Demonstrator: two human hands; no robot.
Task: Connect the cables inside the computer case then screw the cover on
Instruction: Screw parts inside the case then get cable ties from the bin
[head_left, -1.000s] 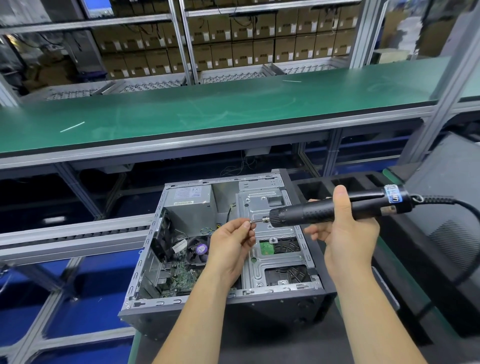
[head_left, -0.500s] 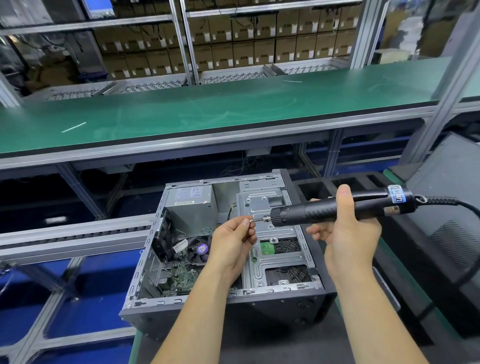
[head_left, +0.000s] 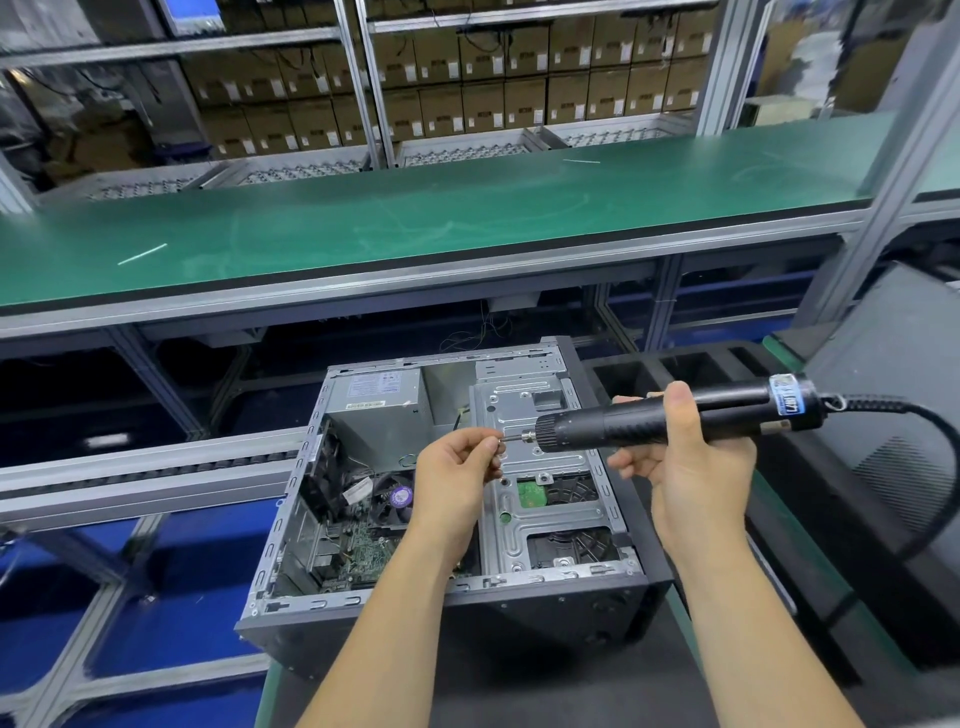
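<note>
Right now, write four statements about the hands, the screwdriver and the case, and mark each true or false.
1. The right hand grips the electric screwdriver. True.
2. The screwdriver bit points toward the left hand. True.
3. The cover is already on the computer case. False: the case is open and its inside shows.
4. The left hand rests flat on the green bench. False: its fingers pinch something small at the bit's tip, above the case.

Computer case (head_left: 545, 597): grey metal tower on its side, cover off, open face up. Power supply (head_left: 382, 410) at 11 o'clock inside; motherboard (head_left: 363, 545) and fan (head_left: 397, 499) at 8 o'clock; drive cage (head_left: 550, 514) along 3 o'clock. Black electric screwdriver (head_left: 649, 415) horizontal above the cage, bit pointing to 9 o'clock, a small screw (head_left: 500, 441) at its tip.
</note>
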